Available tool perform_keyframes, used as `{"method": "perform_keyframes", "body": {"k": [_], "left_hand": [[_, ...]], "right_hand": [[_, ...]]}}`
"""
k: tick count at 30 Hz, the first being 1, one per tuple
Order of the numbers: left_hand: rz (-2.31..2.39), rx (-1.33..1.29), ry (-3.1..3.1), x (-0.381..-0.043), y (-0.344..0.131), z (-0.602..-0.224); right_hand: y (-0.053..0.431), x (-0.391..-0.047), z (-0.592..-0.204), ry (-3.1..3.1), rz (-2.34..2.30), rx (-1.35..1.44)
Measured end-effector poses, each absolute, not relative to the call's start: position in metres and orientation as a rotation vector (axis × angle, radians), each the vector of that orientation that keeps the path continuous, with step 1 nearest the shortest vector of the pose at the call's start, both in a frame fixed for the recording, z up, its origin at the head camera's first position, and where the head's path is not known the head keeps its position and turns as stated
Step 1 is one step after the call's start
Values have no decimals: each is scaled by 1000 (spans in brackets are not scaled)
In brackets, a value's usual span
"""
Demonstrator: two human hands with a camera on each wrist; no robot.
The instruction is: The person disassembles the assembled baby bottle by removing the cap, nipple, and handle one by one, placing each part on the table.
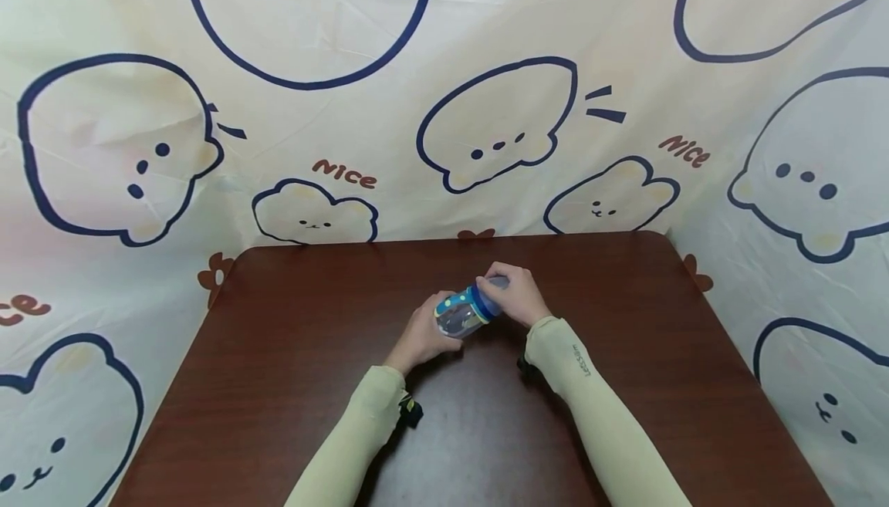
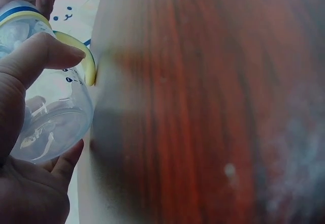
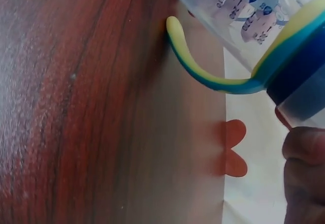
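A clear baby bottle (image 1: 458,320) with a blue collar is held tilted above the table, its top end toward the right. My left hand (image 1: 422,333) grips the bottle's body; in the left wrist view the thumb lies across its side and fingers come under the base. At the other end, my right hand (image 1: 522,296) holds the translucent cap (image 3: 309,104) over the collar. A curved yellow and teal handle (image 3: 203,82) sticks out from below the collar. Measuring marks show on the bottle's wall in the right wrist view. Most right fingers are hidden there.
Beneath both hands spreads a dark brown wooden table (image 1: 305,299) with rounded far corners. Pale cloth (image 1: 389,121) printed with cartoon animals hangs behind it and along both sides. Dark wrist straps (image 1: 411,412) sit at the sleeve cuffs.
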State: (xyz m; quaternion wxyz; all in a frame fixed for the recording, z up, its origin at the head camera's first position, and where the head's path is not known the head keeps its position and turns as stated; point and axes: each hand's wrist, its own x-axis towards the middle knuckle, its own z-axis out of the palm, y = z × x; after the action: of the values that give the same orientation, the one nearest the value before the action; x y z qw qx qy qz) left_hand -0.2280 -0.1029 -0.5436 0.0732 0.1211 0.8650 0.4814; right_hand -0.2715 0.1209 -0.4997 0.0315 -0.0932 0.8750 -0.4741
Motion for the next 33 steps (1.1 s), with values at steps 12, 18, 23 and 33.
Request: {"method": "perform_keyframes", "body": {"k": [12, 18, 23, 33], "left_hand": [[1440, 413, 2619, -227, -102, -542], [1451, 415, 2617, -227, -101, -542], [1431, 424, 2624, -229, -101, -542], [1434, 456, 2610, -227, -103, -542]], "right_hand": [[125, -274, -501, 2648, -1477, -327], [127, -272, -501, 2615, -1519, -338], [128, -273, -500, 2606, -1540, -336], [133, -275, -505, 2520, -1637, -384]]}}
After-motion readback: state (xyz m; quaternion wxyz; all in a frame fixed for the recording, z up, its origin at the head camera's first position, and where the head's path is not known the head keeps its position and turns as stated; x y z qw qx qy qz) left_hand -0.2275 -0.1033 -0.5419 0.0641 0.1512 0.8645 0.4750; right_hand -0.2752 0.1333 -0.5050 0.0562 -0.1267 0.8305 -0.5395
